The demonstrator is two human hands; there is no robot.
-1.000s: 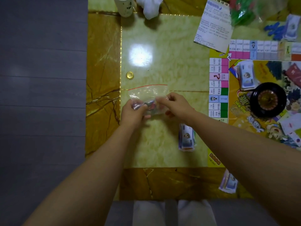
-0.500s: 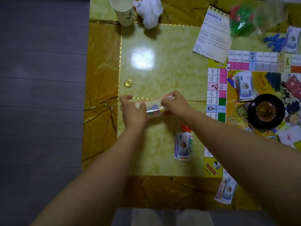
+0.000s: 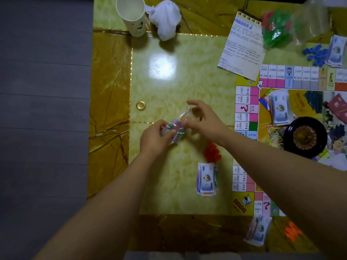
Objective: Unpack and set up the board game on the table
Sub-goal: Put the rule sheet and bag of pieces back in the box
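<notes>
- Gripping a small clear bag [image 3: 175, 126] of coloured pieces, a person's left hand [image 3: 155, 136] curls its fingers round the bag's near end over a marble-patterned table [image 3: 169, 184].
- The right hand [image 3: 202, 119] pinches the bag's far, clear end between thumb and fingers. The bag is stretched between both hands, left of the game board [image 3: 247, 109].
- Red pieces [image 3: 212, 152] lie heaped just beside the board's left edge, with a stack of play money [image 3: 206, 180] next to them on the person's side.
- A black spinner wheel [image 3: 305, 137] sits on the board, and a rule sheet [image 3: 242, 45] overlaps its far left corner.
- A gold coin [image 3: 140, 105] lies left of the hands. A paper cup [image 3: 131, 15] and a crumpled white tissue [image 3: 166, 17] sit side by side at the far edge.
</notes>
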